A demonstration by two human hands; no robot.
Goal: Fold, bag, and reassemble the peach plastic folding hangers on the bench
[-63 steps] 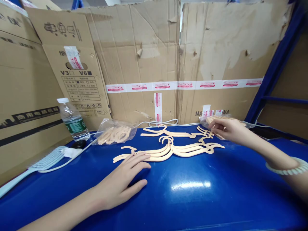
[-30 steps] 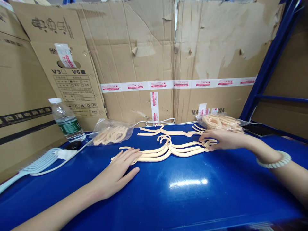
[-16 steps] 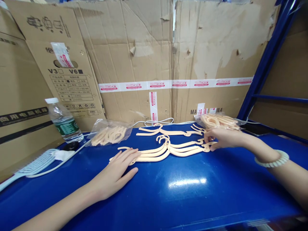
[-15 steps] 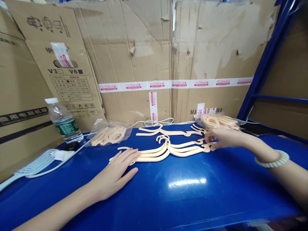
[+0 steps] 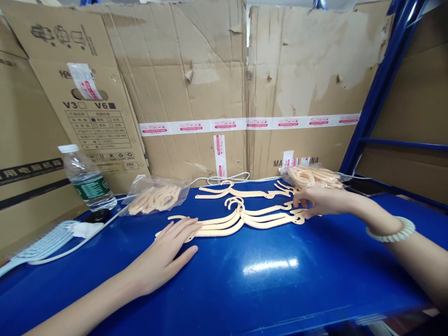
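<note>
Several cream plastic hangers (image 5: 245,218) lie stacked on the blue table (image 5: 266,280). My left hand (image 5: 167,252) lies flat with its fingers spread, fingertips on the stack's left end. My right hand (image 5: 320,200) touches the stack's right end, fingers curled over the hanger tips; whether it grips one I cannot tell. A single hanger (image 5: 241,191) lies just behind the stack. A clear bag of hangers (image 5: 313,176) sits behind my right hand.
Another clear bag of hangers (image 5: 154,196) lies at the back left. A water bottle (image 5: 86,179) stands at the far left, with a white fan-like device (image 5: 42,245) and its cable in front. Cardboard boxes (image 5: 196,84) wall the back. A blue rack post (image 5: 378,88) rises at right.
My right hand came down from the bag at the back right to the right end of the hanger stack. My left hand stayed on the left end.
</note>
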